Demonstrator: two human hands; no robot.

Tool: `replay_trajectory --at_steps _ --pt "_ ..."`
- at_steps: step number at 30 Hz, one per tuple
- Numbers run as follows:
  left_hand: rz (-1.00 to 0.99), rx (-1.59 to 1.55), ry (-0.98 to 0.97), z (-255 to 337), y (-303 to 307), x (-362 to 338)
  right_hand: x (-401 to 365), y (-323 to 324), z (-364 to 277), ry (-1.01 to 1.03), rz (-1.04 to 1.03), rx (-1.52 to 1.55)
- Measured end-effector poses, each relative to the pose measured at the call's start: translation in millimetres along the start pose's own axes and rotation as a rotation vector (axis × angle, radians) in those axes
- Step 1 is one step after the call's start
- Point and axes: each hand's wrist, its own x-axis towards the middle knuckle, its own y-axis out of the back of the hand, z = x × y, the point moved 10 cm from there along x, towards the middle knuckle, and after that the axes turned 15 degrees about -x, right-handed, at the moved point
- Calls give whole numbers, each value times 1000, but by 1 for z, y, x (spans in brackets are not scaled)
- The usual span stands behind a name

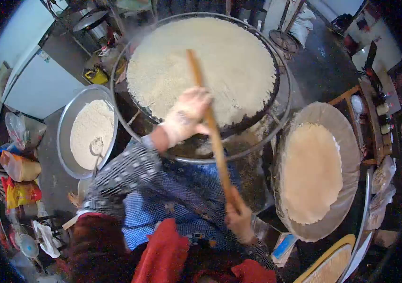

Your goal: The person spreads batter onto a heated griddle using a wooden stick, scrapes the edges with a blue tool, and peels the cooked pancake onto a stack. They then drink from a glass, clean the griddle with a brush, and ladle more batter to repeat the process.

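A long wooden stick (pixel 217 151) slants over the front of a big round griddle covered with a pale, grainy layer (pixel 201 61). My left hand (pixel 187 113), which looks pale as if gloved or floury, is wrapped round the stick's upper part, above the griddle's near edge. Lower down, close to my body, my right hand (pixel 240 219) grips the stick's near end. The stick's far tip lies over the pale layer; whether it touches cannot be made out. A metal ring (pixel 196 160) runs around the griddle.
Left of the griddle is a metal basin (pixel 64 137) of pale flour-like stuff with a ladle (pixel 96 147). A cloth-lined oval basket (pixel 349 179) on the right holds flat, tan round sheets (pixel 312 174). A brush (pixel 328 264) lies at the lower right, bags (pixel 21 165) at the left.
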Motion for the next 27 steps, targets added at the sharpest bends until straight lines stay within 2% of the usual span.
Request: replay_trajectory --at_steps 1,3,4,5,7,8,10,11,13,14,15,17,18,19,21,23,24,25,26,27 --pt "-36 -59 -49 17 -19 24 -8 20 -4 -11 6 -7" --pt "-147 -10 30 14 -74 37 -16 26 14 -303 -136 293" --pt "-179 8 30 7 -82 37 -14 25 16 -344 -153 307" --pt "-191 4 24 6 -72 39 -8 25 14 -353 -148 317" --pt "-309 83 99 -9 -65 16 -9 2 2 -325 -307 438" --pt "-235 72 109 -24 -56 -2 -5 -5 2 -326 -312 445" --pt "-143 75 153 -51 -31 -45 -3 -36 7 -353 -450 388" --pt "-125 88 188 -58 -19 -64 0 -47 11 -346 -451 393" --pt "-128 191 258 -56 -2 -95 8 -57 5 -74 -376 174" --pt "-107 162 296 -58 -5 -102 6 -54 6 44 -262 144" --pt "-182 150 331 -45 -4 -92 -3 -51 7 49 -260 145" --pt "-69 47 97 4 -2 -45 -18 -17 16 32 -103 118" --pt "-7 -31 9 26 -5 -12 -23 1 32 46 -4 -1" --pt "52 -109 -81 44 -10 25 -23 16 18 53 -10 -17" --pt "-57 -171 -196 69 -47 91 -33 57 15 -306 129 271" --pt "-107 -93 -181 57 -115 104 -30 53 27 -333 91 344" --pt "-166 -9 -169 56 -127 106 -27 43 27 -303 5 390" --pt "-166 -9 -172 46 -126 106 -24 31 24 -270 -73 450" --pt "-226 -76 -137 40 -104 99 -25 17 19 -337 -126 591" --pt "-295 -152 -93 33 -93 80 -28 11 15 -360 -122 602"
